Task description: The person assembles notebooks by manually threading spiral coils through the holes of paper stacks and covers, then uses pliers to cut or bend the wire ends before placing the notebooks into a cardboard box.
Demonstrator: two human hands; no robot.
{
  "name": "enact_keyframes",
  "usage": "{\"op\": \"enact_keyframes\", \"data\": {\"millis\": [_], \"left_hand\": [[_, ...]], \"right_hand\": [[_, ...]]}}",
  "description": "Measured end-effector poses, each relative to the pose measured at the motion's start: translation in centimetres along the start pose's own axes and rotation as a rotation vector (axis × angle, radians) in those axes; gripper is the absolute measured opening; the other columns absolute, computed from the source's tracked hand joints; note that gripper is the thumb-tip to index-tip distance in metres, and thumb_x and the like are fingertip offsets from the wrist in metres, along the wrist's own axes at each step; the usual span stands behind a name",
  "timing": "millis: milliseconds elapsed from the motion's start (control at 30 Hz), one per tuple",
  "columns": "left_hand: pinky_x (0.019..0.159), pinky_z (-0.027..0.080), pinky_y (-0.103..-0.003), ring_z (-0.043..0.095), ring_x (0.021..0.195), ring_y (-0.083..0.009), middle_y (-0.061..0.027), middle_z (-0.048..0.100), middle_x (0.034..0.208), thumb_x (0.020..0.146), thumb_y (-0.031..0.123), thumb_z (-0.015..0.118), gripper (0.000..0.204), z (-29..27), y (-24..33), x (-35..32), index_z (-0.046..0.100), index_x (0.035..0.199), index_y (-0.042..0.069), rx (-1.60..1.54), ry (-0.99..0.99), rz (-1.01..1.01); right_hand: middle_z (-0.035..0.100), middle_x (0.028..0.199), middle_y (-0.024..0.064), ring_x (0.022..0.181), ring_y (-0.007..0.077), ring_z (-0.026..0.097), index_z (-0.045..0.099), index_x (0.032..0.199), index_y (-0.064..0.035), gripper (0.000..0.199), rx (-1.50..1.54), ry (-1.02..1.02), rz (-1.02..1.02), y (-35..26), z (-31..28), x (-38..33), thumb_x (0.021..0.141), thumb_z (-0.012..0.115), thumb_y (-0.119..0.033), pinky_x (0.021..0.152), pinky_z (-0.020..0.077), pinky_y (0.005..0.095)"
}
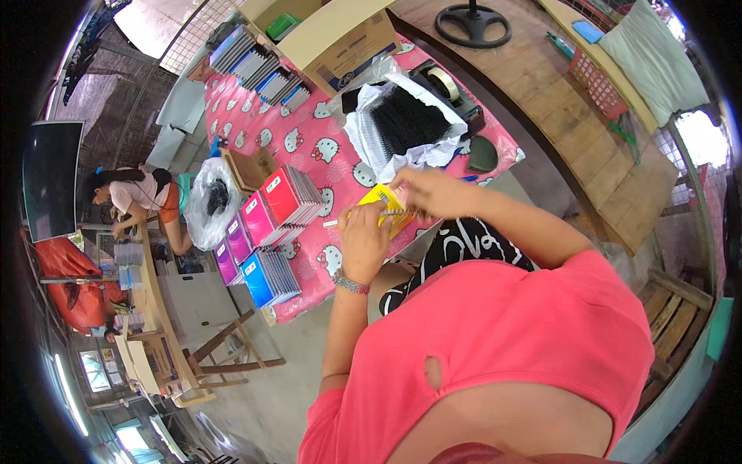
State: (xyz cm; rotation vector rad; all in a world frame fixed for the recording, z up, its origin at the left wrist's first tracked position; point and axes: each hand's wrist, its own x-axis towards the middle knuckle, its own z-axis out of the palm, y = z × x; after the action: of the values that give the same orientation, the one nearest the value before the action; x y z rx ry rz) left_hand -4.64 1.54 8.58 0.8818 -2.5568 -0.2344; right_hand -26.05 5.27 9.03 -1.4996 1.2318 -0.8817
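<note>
A yellow spiral notebook (376, 196) lies at the near edge of the table, a coil along its side. My left hand (363, 232) presses down on it with bent fingers, gripping its near part. Over the coiled edge is my right hand (433, 193), its fingers curled and smeared by motion; whether they pinch anything is unclear. Just beyond my hands, white crumpled paper (362, 127) wraps a heap of black binding coils (410, 124). To the left stand stacks of red notebooks (284, 193), pink notebooks (259, 220), purple notebooks (228, 261) and blue notebooks (261, 280).
The table has a pink patterned cover (309, 166). At its back are a cardboard box (352, 54) and more notebook stacks (259, 66). A black tape dispenser (464, 104) stands right of the coils. A plastic bag (212, 205) hangs at the left edge. Another person (135, 189) works farther left.
</note>
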Motion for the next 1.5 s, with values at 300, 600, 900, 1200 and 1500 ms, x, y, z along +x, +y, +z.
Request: {"op": "enact_keyframes", "data": {"millis": [300, 600, 900, 1200, 1500], "left_hand": [[0.097, 0.036, -0.046, 0.059, 0.092, -0.0284, -0.0097, 0.063, 0.092, 0.087, 0.015, 0.061, 0.015, -0.4, -0.3, 0.3, 0.060, 0.099, 0.006, -0.116, 0.030, 0.050], [0.111, 0.020, -0.052, 0.053, 0.112, -0.0319, -0.0088, 0.061, 0.107, 0.086, 0.020, 0.065, 0.018, 0.3, -1.2, -0.4, 0.060, 0.100, 0.011, -0.117, -0.033, 0.009], [0.086, 0.037, -0.045, 0.048, 0.098, -0.0308, -0.0090, 0.056, 0.096, 0.072, 0.020, 0.078, 0.031, 0.9, -2.4, -1.0, 0.062, 0.095, 0.009, -0.001, 0.193, -0.151], [0.084, 0.037, -0.043, 0.050, 0.096, -0.0308, -0.0088, 0.057, 0.094, 0.068, 0.022, 0.081, 0.040, 0.2, -2.2, -0.7, 0.058, 0.098, 0.007, -0.064, 0.195, -0.200], [0.083, 0.037, -0.043, 0.051, 0.095, -0.0304, -0.0097, 0.056, 0.093, 0.068, 0.023, 0.082, 0.042, 0.5, -2.3, -0.7, 0.056, 0.097, 0.007, -0.065, 0.220, -0.196]], "right_hand": [[0.052, 0.127, 0.0156, 0.116, 0.0379, 0.050, 0.069, 0.101, -0.0149, 0.038, -0.890, 0.100, 0.144, 13.7, -9.7, -2.6, 0.064, 0.075, -0.021, 0.094, 0.0447, 0.0458], [0.071, 0.101, 0.0122, 0.094, 0.0172, 0.065, 0.067, 0.111, -0.0005, 0.035, -0.213, -0.022, -0.061, 4.4, -7.9, 2.3, 0.080, 0.068, -0.017, 0.086, 0.0493, 0.0311], [0.068, 0.106, 0.0107, 0.099, 0.0214, 0.061, 0.068, 0.111, 0.0007, 0.052, 0.128, -0.424, -0.080, 0.9, -2.5, 6.7, 0.077, 0.069, -0.038, 0.094, 0.0433, 0.0335], [0.062, 0.099, 0.0048, 0.096, 0.0169, 0.058, 0.068, 0.105, -0.0037, 0.038, 0.586, -0.577, -0.124, 0.9, -2.3, 7.5, 0.078, 0.072, -0.030, 0.081, 0.0465, 0.0317], [0.064, 0.098, 0.0047, 0.090, 0.0127, 0.059, 0.065, 0.107, -0.0011, 0.046, -0.053, -0.467, -0.074, -0.5, -2.2, 8.6, 0.076, 0.074, -0.033, 0.080, 0.0467, 0.0258]]}}
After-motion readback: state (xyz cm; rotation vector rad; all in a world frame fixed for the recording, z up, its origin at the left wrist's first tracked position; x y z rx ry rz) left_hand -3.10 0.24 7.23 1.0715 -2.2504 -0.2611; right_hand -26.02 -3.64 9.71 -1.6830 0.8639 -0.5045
